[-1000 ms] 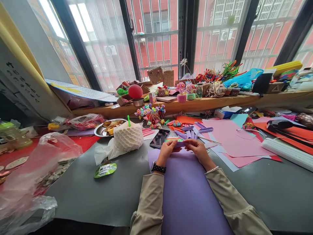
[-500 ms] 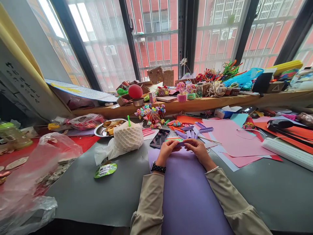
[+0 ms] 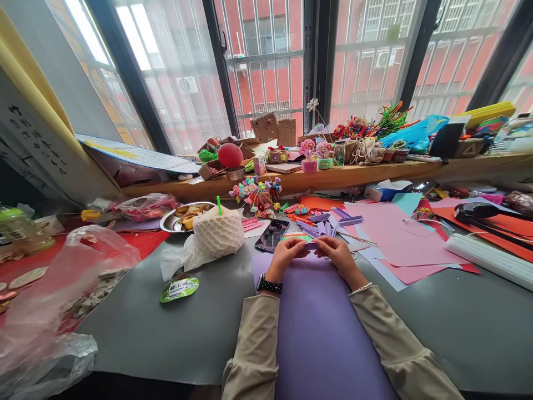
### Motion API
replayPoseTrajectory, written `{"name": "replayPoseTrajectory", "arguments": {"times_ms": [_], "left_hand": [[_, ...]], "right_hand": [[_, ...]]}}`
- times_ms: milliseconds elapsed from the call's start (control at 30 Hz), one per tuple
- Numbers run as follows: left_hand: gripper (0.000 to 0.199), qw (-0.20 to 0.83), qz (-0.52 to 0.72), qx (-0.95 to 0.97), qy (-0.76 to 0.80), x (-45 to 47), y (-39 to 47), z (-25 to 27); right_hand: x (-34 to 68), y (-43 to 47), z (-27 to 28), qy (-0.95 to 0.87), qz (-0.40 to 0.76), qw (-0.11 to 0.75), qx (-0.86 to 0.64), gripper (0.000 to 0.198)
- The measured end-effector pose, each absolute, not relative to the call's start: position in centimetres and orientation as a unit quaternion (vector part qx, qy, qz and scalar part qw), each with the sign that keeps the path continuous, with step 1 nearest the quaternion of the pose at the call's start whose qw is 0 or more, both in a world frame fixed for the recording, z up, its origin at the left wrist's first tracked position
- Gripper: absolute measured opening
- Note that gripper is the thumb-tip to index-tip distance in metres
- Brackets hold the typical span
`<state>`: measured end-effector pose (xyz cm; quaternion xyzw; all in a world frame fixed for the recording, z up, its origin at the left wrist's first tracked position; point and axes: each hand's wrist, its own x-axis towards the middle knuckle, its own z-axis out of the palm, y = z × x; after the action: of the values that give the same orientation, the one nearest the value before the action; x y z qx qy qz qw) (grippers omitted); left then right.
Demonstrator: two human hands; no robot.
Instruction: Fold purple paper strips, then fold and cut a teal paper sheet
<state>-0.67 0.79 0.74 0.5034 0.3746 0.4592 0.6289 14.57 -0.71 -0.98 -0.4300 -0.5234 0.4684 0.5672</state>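
Between my fingertips is a small purple paper strip (image 3: 310, 245), mostly covered by the fingers. My left hand (image 3: 290, 254) pinches its left end and my right hand (image 3: 333, 253) its right end. Both hands are above the far part of a large purple sheet (image 3: 320, 333) that runs toward me under my forearms. Just beyond the hands lies a loose pile of folded purple strips (image 3: 327, 226). A black phone (image 3: 272, 235) rests beside my left hand, and a thin stick (image 3: 358, 239) lies to the right of my right hand.
A coconut in white foam netting (image 3: 219, 233) with a green straw stands left, by a metal plate (image 3: 166, 223). Pink sheets (image 3: 383, 228) and a white power strip (image 3: 491, 261) are at right. A plastic bag (image 3: 95, 250) covers the left edge. Crafts crowd the wooden sill (image 3: 283, 179).
The fingers of my right hand have shifted slightly on the purple strip, coming a little closer to the left ones. Everything else looks the same.
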Motion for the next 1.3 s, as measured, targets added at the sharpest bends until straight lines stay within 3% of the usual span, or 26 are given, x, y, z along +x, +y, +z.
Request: {"name": "replayPoseTrajectory", "arguments": {"times_ms": [1300], "left_hand": [[0.037,0.587,0.497,0.521,0.371,-1.7,1.4,0.8]], "right_hand": [[14.7,-0.5,-1.3,-0.473,0.478,0.589,-0.449,0.031]]}}
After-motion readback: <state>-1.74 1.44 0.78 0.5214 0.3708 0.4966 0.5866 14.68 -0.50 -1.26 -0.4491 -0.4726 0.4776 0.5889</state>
